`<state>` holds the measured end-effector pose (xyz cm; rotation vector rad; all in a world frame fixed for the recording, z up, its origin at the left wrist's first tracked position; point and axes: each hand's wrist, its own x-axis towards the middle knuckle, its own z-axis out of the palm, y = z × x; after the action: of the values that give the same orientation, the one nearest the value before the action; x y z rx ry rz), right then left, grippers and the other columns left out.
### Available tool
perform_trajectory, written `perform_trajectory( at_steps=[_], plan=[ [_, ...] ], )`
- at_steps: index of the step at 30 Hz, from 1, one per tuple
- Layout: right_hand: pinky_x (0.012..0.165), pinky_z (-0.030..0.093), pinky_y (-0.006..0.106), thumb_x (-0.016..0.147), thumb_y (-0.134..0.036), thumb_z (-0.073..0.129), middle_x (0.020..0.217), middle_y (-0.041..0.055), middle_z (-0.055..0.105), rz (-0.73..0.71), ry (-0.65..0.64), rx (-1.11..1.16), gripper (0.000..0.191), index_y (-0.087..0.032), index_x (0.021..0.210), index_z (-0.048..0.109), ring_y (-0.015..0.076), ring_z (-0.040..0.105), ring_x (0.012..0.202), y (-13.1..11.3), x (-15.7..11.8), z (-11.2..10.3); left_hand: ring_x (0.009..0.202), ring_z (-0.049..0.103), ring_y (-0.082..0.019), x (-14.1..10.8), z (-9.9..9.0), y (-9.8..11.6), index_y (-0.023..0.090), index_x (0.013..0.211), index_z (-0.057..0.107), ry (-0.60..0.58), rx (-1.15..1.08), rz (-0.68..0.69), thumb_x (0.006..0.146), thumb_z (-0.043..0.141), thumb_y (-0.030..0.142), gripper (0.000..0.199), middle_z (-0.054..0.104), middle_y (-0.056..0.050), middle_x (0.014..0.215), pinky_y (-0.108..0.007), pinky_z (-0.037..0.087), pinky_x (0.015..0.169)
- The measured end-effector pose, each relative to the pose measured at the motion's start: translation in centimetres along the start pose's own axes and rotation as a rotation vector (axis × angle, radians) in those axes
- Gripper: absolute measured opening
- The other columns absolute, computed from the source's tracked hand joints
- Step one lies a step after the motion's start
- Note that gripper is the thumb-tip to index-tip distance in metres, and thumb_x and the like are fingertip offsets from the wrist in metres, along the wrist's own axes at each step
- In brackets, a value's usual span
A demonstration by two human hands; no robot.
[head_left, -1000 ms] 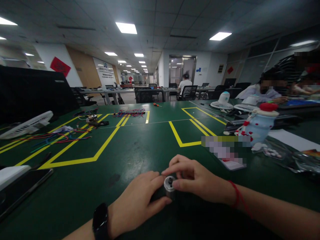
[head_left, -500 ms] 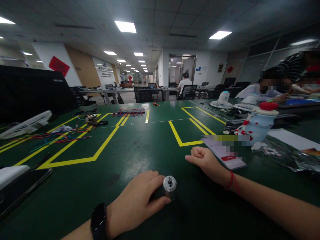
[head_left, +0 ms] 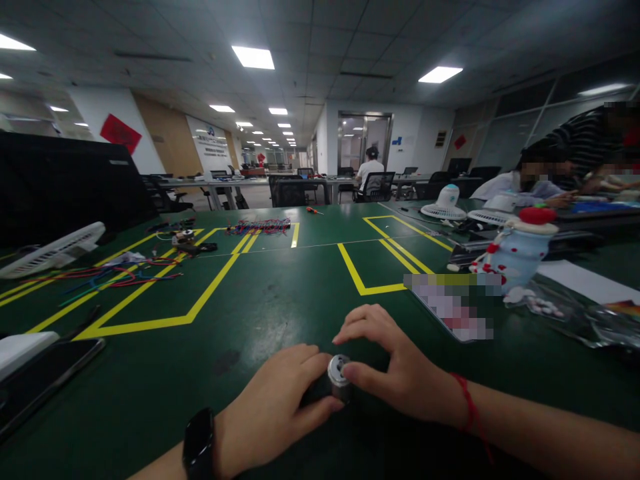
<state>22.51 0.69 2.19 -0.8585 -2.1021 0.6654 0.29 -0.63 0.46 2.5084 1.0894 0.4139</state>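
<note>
A small silver cylindrical motor (head_left: 339, 381) with a short shaft on its top stands upright at the front of the green table. Around its left side curl the thumb and fingers of my left hand (head_left: 277, 403), which wears a black wristband. My right hand (head_left: 400, 367), with a red string at the wrist, reaches over from the right. Its thumb tip is at the motor's top edge, partly covering the shaft; I cannot tell whether it touches. The right fingers are apart and curve above the motor, holding nothing.
A phone (head_left: 447, 310) lies beyond my right hand, beside a light-blue bottle (head_left: 525, 250) and a plastic bag (head_left: 550, 307). Loose wires (head_left: 135, 270) and a dark phone (head_left: 55, 380) lie left. Yellow tape (head_left: 200, 303) marks the table (head_left: 290, 287). People sit further back and right.
My right hand has moved left and toward me from beside the phone to the motor, its fingers opening from a loose fist. My left hand and the motor stay in place.
</note>
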Motion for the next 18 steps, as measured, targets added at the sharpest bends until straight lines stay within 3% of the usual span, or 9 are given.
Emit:
perform_trajectory(
  at_steps=[5, 9, 15, 18],
  plan=[
    [0.097, 0.034, 0.045, 0.080, -0.027, 0.072, 0.118, 0.0047, 0.054, 0.040, 0.014, -0.092, 0.003, -0.027, 0.083, 0.073, 0.0267, 0.047, 0.114, -0.7, 0.2, 0.7, 0.086, 0.054, -0.022, 0.1, 0.1, -0.2, 0.022, 0.104, 0.057, 0.006, 0.007, 0.008, 0.090, 0.063, 0.030, 0.017, 0.060, -0.002, 0.096, -0.033, 0.042, 0.075],
    [0.097, 0.037, 0.040, 0.086, -0.030, 0.068, 0.111, 0.0043, 0.056, 0.056, 0.003, 0.036, 0.007, -0.023, 0.087, 0.070, 0.0222, 0.051, 0.110, -0.1, 0.6, -0.3, 0.084, 0.053, -0.021, 0.1, 0.0, -0.2, 0.021, 0.102, 0.057, -0.005, 0.023, 0.009, 0.090, 0.063, 0.033, 0.017, 0.060, -0.002, 0.094, -0.033, 0.041, 0.074],
    [0.099, 0.036, 0.040, 0.085, -0.031, 0.069, 0.113, 0.0043, 0.056, 0.047, -0.398, -0.043, 0.010, -0.023, 0.091, 0.072, 0.0218, 0.049, 0.111, 2.6, 0.5, -3.5, 0.081, 0.052, -0.020, 0.1, -0.1, -0.1, 0.021, 0.098, 0.058, -0.004, 0.035, 0.005, 0.091, 0.063, 0.034, 0.016, 0.059, -0.002, 0.092, -0.030, 0.038, 0.068],
    [0.098, 0.035, 0.044, 0.085, -0.031, 0.069, 0.113, 0.0044, 0.057, 0.066, -0.495, -0.098, 0.009, -0.025, 0.090, 0.074, 0.0234, 0.049, 0.112, 3.3, 0.4, -4.0, 0.082, 0.052, -0.020, 0.1, -0.1, 0.0, 0.021, 0.099, 0.058, -0.015, 0.031, -0.001, 0.092, 0.062, 0.036, 0.017, 0.059, -0.002, 0.093, -0.030, 0.038, 0.069]
  ],
)
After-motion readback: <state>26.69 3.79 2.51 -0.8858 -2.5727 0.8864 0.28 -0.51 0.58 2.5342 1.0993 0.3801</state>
